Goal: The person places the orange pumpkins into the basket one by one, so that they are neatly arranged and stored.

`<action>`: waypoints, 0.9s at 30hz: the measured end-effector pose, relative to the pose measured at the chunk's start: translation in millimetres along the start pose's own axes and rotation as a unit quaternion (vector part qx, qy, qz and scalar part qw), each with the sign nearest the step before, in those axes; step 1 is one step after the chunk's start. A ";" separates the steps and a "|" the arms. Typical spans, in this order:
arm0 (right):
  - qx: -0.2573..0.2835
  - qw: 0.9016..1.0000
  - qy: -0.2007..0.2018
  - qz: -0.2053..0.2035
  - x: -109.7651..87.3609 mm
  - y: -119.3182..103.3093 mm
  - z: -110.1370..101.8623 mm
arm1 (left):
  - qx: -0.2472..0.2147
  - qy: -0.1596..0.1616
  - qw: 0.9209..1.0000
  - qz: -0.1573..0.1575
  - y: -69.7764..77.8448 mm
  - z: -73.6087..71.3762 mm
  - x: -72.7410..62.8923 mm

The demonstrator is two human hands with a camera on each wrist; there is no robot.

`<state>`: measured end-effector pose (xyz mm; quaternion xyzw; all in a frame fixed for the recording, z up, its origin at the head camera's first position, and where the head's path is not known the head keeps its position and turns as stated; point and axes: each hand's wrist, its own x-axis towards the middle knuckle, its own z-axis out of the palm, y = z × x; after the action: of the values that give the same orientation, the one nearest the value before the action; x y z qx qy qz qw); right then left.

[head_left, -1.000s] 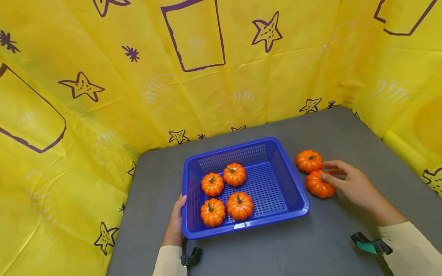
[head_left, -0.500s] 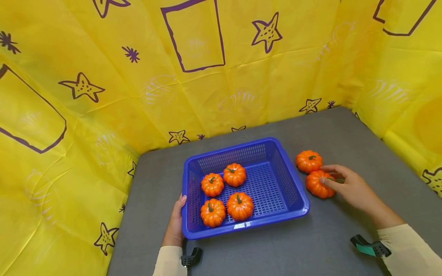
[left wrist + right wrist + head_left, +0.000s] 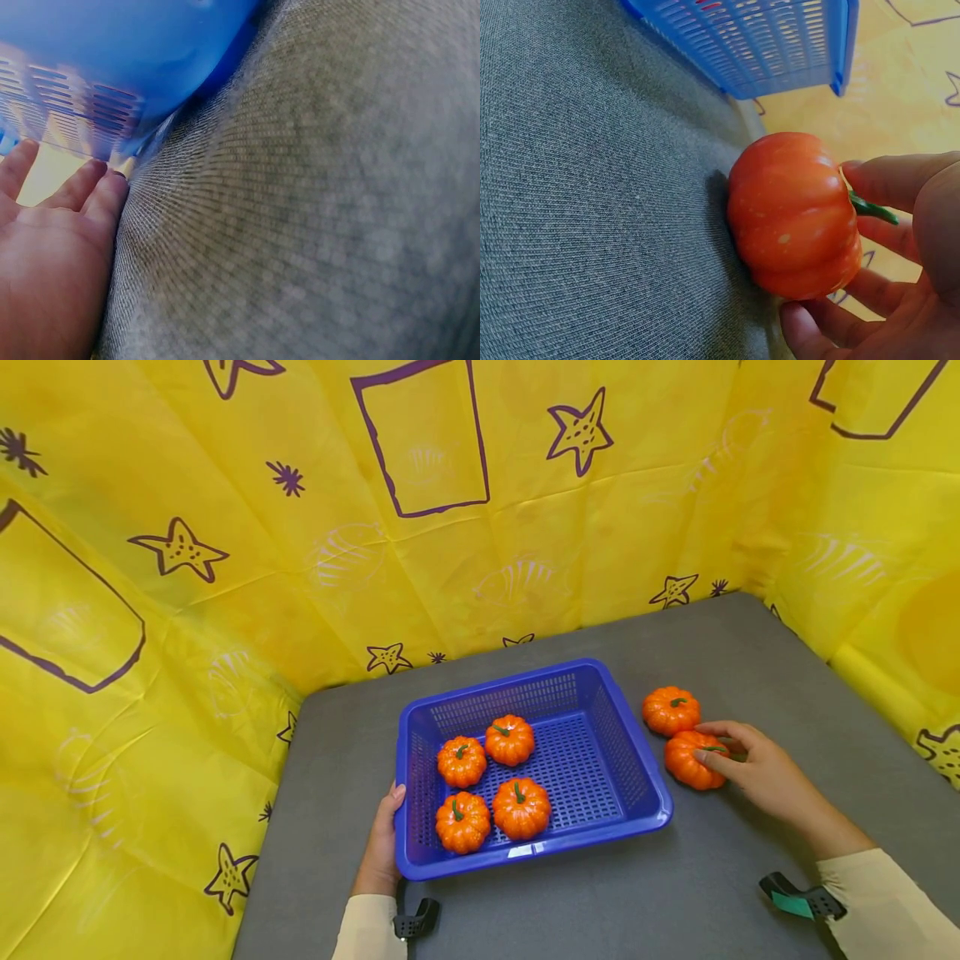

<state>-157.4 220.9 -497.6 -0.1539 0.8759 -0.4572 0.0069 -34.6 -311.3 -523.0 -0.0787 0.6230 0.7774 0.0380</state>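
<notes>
A blue slotted plastic basket (image 3: 652, 793) stands on the grey table, with several small orange pumpkins, one of them a pumpkin (image 3: 521, 810) near the front, grouped in its left half. My left hand (image 3: 384, 835) holds the basket's left side, thumb at the rim; in the left wrist view its fingers (image 3: 79, 187) reach up to the slotted wall. Right of the basket, my right hand (image 3: 765, 768) has thumb and fingers around the nearer loose pumpkin (image 3: 791, 217), which sits on the table, its green stem toward the palm. A second loose pumpkin (image 3: 670, 710) lies just behind it.
Yellow cloth (image 3: 525, 568) printed with starfish and shells hangs around the back and sides of the grey table (image 3: 330, 752). Black straps, such as the right strap (image 3: 802, 895), are worn at both wrists.
My right hand has come slightly lower and closer around the nearer loose pumpkin, its thumb moving a little left across it. The left hand and basket stay put.
</notes>
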 end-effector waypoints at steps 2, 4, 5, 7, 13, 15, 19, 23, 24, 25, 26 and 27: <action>0.005 1.000 0.000 -0.002 0.1 1.3 0.6 | -0.005 -0.002 1.000 0.008 -0.6 -0.3 1.0; 0.009 1.000 0.000 -0.002 0.0 2.6 1.4 | -0.010 -0.006 1.000 0.016 -0.7 -0.2 1.7; 0.012 1.000 0.000 -0.001 0.0 3.1 1.8 | -0.010 -0.009 1.000 0.020 -0.7 -0.3 2.0; 0.016 1.000 0.000 -0.001 0.0 3.7 2.5 | -0.011 -0.010 1.000 0.022 -0.8 -0.3 1.9; 0.014 1.000 0.003 0.003 0.1 4.9 2.8 | -0.009 -0.013 1.000 0.023 -1.3 -0.6 1.3; 0.013 1.000 0.003 0.004 0.1 5.1 2.4 | -0.008 -0.016 1.000 0.023 -1.2 -0.5 1.6; 0.012 1.000 0.005 -0.001 0.2 4.9 1.3 | -0.009 -0.015 1.000 0.023 -1.4 -0.5 2.2; 0.012 1.000 0.006 -0.005 0.2 4.4 -0.1 | -0.013 -0.014 1.000 0.022 -1.9 -1.4 2.6; 0.011 1.000 0.006 -0.005 0.1 4.4 -0.5 | -0.015 -0.016 1.000 0.022 -1.6 -1.4 2.6; 0.011 1.000 0.006 -0.004 -0.1 4.5 -0.9 | -0.015 -0.017 0.999 0.022 -1.7 -1.7 2.7; 0.010 1.000 0.005 -0.002 -0.4 4.5 -1.4 | -0.016 -0.019 0.999 0.022 -1.4 -1.8 2.7; 0.009 1.000 0.006 0.000 -0.6 4.7 -1.7 | -0.017 -0.019 0.999 0.023 -1.3 -1.8 2.5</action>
<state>-158.4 224.9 -500.4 -0.1512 0.8719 -0.4658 0.0035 -36.7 -312.9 -525.1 -0.0506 0.6108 0.7896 0.0308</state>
